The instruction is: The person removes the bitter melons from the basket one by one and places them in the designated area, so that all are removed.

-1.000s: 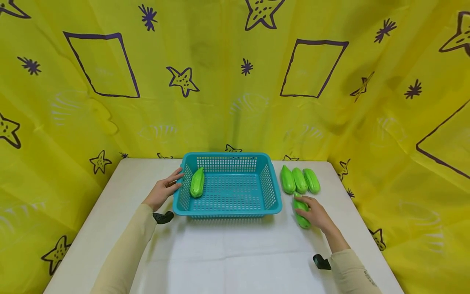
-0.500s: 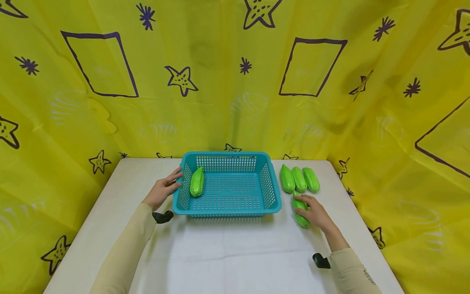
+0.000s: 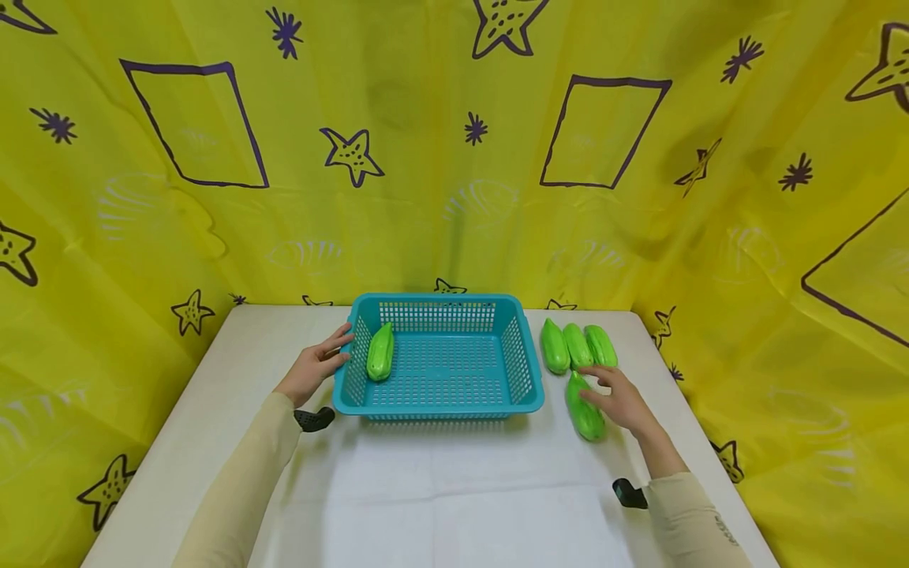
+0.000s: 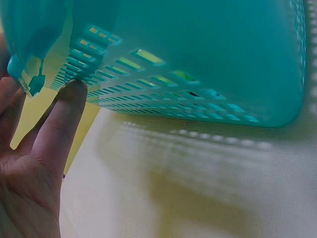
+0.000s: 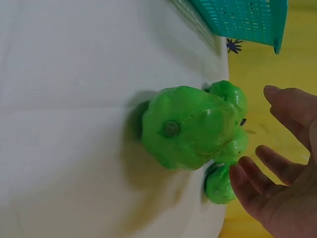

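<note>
A teal plastic basket (image 3: 529,404) with slotted walls stands on the white table. One glossy bright-green, long gourd-like vegetable (image 3: 380,352) lies at the left inside it. My left hand (image 3: 316,368) is at the basket's left side, fingers extended against the rim; in the left wrist view a fingertip touches the slotted wall (image 4: 148,74). To the right of the basket lies a single green gourd (image 3: 585,410), narrow end away from me. Beside and just above it is my right hand (image 3: 619,397), fingers spread and apart from the gourd in the right wrist view.
Three more green gourds (image 3: 578,347) lie side by side behind the single one, right of the basket. A yellow patterned curtain (image 3: 440,197) hangs along the table's back and sides. Dark wrist devices (image 3: 628,494) show at both sleeves.
My right hand has lifted off the single gourd, its fingers spreading and shifting slightly right and away from me. That gourd now shows almost whole. The left hand and basket stay put.
</note>
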The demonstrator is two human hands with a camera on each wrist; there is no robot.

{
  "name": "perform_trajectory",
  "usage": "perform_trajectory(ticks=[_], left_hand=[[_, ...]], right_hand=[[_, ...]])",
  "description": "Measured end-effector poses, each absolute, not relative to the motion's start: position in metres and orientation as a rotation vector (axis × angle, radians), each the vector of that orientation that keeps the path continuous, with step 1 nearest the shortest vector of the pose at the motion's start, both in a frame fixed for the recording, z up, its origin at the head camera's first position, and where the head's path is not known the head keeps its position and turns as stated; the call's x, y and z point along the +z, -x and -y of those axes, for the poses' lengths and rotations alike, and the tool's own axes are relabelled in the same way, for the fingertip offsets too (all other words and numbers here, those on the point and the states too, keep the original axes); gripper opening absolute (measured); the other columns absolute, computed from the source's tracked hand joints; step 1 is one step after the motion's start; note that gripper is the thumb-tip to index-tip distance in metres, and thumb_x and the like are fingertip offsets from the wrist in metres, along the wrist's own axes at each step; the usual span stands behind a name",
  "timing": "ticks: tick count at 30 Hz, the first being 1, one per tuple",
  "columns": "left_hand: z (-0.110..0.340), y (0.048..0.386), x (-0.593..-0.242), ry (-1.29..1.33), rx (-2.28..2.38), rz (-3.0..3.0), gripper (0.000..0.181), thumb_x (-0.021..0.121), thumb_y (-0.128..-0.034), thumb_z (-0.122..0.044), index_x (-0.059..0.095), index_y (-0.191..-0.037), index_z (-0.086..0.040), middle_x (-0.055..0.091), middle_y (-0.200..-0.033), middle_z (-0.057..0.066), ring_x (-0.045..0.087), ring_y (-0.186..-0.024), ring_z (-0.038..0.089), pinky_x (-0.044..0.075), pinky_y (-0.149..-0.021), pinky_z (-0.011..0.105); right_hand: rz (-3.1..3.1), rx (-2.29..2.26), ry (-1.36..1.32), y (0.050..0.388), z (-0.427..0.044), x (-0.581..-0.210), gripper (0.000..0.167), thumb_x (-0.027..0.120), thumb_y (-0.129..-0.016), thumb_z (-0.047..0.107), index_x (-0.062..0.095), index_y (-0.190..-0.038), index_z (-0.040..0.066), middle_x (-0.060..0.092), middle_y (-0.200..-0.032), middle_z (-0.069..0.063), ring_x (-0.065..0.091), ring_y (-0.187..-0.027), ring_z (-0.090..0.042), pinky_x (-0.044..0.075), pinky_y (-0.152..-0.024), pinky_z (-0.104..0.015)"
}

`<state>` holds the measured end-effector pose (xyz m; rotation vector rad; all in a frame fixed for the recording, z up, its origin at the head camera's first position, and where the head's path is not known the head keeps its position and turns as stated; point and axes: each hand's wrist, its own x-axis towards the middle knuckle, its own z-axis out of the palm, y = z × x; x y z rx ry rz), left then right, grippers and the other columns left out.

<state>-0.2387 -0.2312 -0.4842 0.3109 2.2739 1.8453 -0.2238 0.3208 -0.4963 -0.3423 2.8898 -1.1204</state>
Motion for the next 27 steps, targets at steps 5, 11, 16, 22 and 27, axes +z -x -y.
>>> perform_trajectory(ticks=[5, 11, 16, 22, 27], left_hand=[[0.232, 0.239, -0.486, -0.313, 1.855, -2.264, 0.051, 0.052, -0.1017, -0.011, 0.036, -0.149, 0.003, 0.016, -0.163, 0.004, 0.016, -0.147, 0.033, 0.031, -0.109, 0.049], [0.234, 0.245, -0.496, -0.306, 1.874, -2.264, 0.051, 0.053, -0.1018, -0.011, 0.037, -0.149, 0.001, 0.016, -0.163, 0.001, 0.015, -0.148, 0.032, 0.030, -0.109, 0.050], [0.240, 0.253, -0.510, -0.310, 1.858, -2.297, 0.053, 0.055, -0.1014, -0.020, 0.040, -0.149, -0.004, 0.018, -0.162, -0.004, 0.019, -0.147, 0.030, 0.033, -0.109, 0.049], [0.242, 0.254, -0.515, -0.328, 1.871, -2.303, 0.055, 0.057, -0.1004, -0.024, 0.041, -0.149, -0.005, 0.019, -0.162, -0.005, 0.021, -0.146, 0.032, 0.034, -0.108, 0.050], [0.241, 0.255, -0.515, -0.340, 1.872, -2.295, 0.055, 0.058, -0.1002, -0.025, 0.041, -0.149, -0.006, 0.018, -0.162, -0.005, 0.023, -0.145, 0.034, 0.035, -0.107, 0.050]], right_hand=[[-2.888, -1.160, 0.343, 0.232, -0.319, -0.478, 0.048, 0.064, -0.096, 0.018, 0.052, -0.137, -0.004, 0.041, -0.141, -0.031, 0.045, -0.119, -0.052, 0.044, -0.091, -0.062], [-2.781, -1.364, 0.244, 0.241, -0.313, -0.450, 0.056, 0.061, -0.098, 0.029, 0.045, -0.145, 0.003, 0.030, -0.152, -0.026, 0.038, -0.131, -0.049, 0.041, -0.097, -0.064], [-2.668, -1.567, 0.173, 0.249, -0.295, -0.432, 0.058, 0.059, -0.098, 0.035, 0.043, -0.147, 0.008, 0.031, -0.153, -0.020, 0.036, -0.135, -0.042, 0.036, -0.104, -0.061], [-2.642, -1.582, 0.222, 0.258, -0.265, -0.428, 0.054, 0.060, -0.098, 0.031, 0.046, -0.145, 0.009, 0.031, -0.155, -0.017, 0.035, -0.136, -0.041, 0.038, -0.104, -0.060], [-2.619, -1.604, 0.248, 0.265, -0.239, -0.426, 0.053, 0.062, -0.098, 0.028, 0.047, -0.145, 0.010, 0.027, -0.157, -0.015, 0.036, -0.137, -0.040, 0.038, -0.104, -0.059]])
